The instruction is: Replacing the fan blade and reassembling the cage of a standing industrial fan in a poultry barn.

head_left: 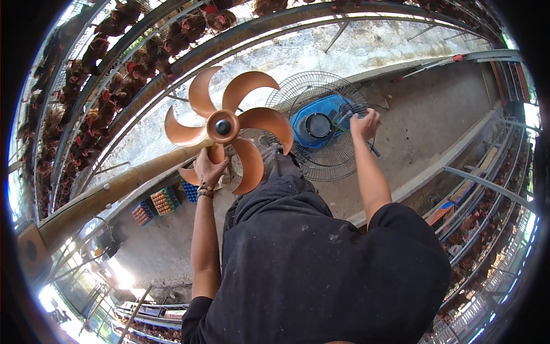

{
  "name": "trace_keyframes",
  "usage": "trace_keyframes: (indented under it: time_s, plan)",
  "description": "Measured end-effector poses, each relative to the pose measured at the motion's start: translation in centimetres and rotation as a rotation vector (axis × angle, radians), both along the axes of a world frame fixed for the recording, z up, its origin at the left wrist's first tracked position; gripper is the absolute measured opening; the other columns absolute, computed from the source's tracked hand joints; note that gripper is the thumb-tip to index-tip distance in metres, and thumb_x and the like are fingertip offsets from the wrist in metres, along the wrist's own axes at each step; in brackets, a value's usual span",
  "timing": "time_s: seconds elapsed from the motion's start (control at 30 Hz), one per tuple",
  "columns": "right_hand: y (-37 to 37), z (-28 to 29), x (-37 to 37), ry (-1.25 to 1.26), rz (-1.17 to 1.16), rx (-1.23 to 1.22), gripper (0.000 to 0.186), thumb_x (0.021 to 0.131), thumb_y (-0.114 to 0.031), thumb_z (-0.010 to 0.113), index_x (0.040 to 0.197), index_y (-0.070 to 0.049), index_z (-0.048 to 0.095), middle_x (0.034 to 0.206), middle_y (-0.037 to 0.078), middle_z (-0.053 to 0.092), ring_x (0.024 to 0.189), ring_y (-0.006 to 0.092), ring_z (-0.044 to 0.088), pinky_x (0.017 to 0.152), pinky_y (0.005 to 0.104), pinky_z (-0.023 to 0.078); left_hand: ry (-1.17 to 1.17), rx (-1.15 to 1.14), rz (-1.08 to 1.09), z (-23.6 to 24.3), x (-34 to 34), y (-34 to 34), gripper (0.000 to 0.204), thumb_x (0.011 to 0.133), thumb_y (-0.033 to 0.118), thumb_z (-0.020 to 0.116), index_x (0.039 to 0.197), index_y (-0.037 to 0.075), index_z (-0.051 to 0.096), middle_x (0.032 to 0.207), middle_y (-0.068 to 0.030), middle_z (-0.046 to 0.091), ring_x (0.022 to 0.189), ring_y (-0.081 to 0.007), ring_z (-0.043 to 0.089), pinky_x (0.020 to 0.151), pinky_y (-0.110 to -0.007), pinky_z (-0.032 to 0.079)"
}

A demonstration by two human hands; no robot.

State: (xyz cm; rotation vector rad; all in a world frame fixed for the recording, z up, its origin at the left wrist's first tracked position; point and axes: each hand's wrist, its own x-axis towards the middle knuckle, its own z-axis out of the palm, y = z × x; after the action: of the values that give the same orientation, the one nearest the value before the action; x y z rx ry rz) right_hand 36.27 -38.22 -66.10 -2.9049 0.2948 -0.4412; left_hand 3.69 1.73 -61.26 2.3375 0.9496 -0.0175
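Note:
My left hand (211,168) grips one blade of a copper-brown fan propeller (248,156), which has several curved blades and a dark hub centre. It is raised in front of me on the left. Farther right is a round wire fan guard (327,166) with a blue fan housing (306,123) and dark motor in its middle. At the guard's right rim, my right hand (366,124) has its fingers curled closed around the wires. A dark cord or rod (375,150) shows just below that hand; what it joins is hidden.
Caged brown hens (137,66) line the left, and more cages (475,215) run along the right. Stacked egg trays (165,200) stand on the concrete floor (441,109) at left. A thick wooden pole (114,189) crosses there. A concrete ledge (427,176) runs along the right.

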Motion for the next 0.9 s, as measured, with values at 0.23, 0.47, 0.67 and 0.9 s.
trace_keyframes:
  time_s: [0.23, 0.47, 0.67, 0.9]
  plan:
    - [-6.1, -0.2, 4.4, 0.604, -0.118, 0.155, 0.044, 0.088, -0.037, 0.075, 0.125, -0.015, 0.068, 0.129, 0.012, 0.069, 0.124, 0.0345, 0.063, 0.100, 0.0508, 0.052, -0.014, 0.063, 0.007, 1.1, -1.1, 0.9, 0.058, 0.066, 0.040, 0.086, 0.103, 0.003, 0.061, 0.102, -0.0193, 0.069, 0.100, -0.0413, 0.064, 0.088, -0.050, 0.049]
    - [-6.8, -1.5, 6.9, 0.661, -0.116, 0.126, 0.041, 0.085, -0.029, 0.069, 0.122, -0.011, 0.068, 0.126, 0.016, 0.070, 0.121, 0.0365, 0.064, 0.101, 0.0503, 0.052, -0.033, 0.063, 0.015, 1.6, -1.8, 0.7, 0.058, 0.066, 0.038, 0.086, 0.105, 0.003, 0.062, 0.102, -0.0187, 0.070, 0.099, -0.0408, 0.066, 0.087, -0.051, 0.050]
    - [-10.4, -3.1, 10.3, 0.691, 0.237, 0.098, 0.041, 0.075, -0.022, 0.072, 0.113, -0.005, 0.075, 0.121, 0.019, 0.073, 0.108, 0.0369, 0.070, 0.093, 0.0428, 0.056, -0.051, -0.012, 0.040, 1.2, -2.3, 0.7, 0.061, 0.066, 0.036, 0.086, 0.112, 0.002, 0.064, 0.107, -0.0188, 0.072, 0.102, -0.0388, 0.068, 0.090, -0.047, 0.052]
    - [-7.5, -0.9, 12.1, 1.147, 0.322, 0.226, 0.029, 0.074, -0.009, 0.068, 0.098, 0.004, 0.078, 0.100, 0.016, 0.079, 0.067, 0.0202, 0.064, 0.059, 0.0368, 0.051, -0.026, -0.052, 0.108, 1.2, -3.0, 1.0, 0.062, 0.067, 0.033, 0.088, 0.115, 0.002, 0.065, 0.111, -0.0193, 0.073, 0.106, -0.0372, 0.069, 0.092, -0.046, 0.053]
